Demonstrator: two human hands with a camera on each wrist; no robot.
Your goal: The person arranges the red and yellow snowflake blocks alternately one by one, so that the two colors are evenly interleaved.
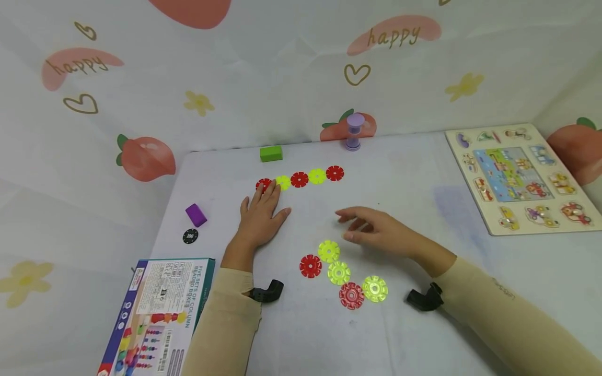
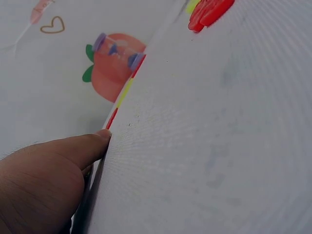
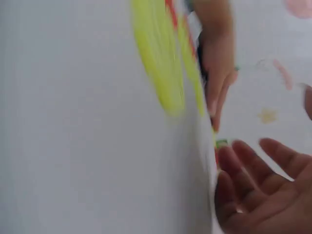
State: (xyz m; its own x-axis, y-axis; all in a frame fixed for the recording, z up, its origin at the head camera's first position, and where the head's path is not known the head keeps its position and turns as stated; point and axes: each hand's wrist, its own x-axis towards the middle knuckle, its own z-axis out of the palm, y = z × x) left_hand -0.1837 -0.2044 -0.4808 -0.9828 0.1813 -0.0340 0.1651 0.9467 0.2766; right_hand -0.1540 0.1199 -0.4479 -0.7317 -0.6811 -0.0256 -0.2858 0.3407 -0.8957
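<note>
In the head view my left hand (image 1: pixel 261 218) lies flat with fingers spread, its fingertips over the leftmost red disc (image 1: pixel 263 184) of a row. That row runs on with a yellow-green disc (image 1: pixel 283 182), a red disc (image 1: pixel 299 179), a yellow-green disc (image 1: pixel 317 176) and a red disc (image 1: pixel 335 173). My right hand (image 1: pixel 378 230) hovers with loosely bent fingers and holds nothing. Near it lies a looser group: yellow-green discs (image 1: pixel 328 251) and red discs (image 1: pixel 310 266), all notched like flowers. The left wrist view shows the left thumb (image 2: pixel 87 148) at the table surface.
Behind the row stand a green block (image 1: pixel 270 153) and a purple hourglass (image 1: pixel 354 133). At left lie a purple block (image 1: pixel 196 214), a black round chip marked 100 (image 1: pixel 190 236) and a bead toy box (image 1: pixel 160 313). A wooden puzzle board (image 1: pixel 522 180) lies at the right.
</note>
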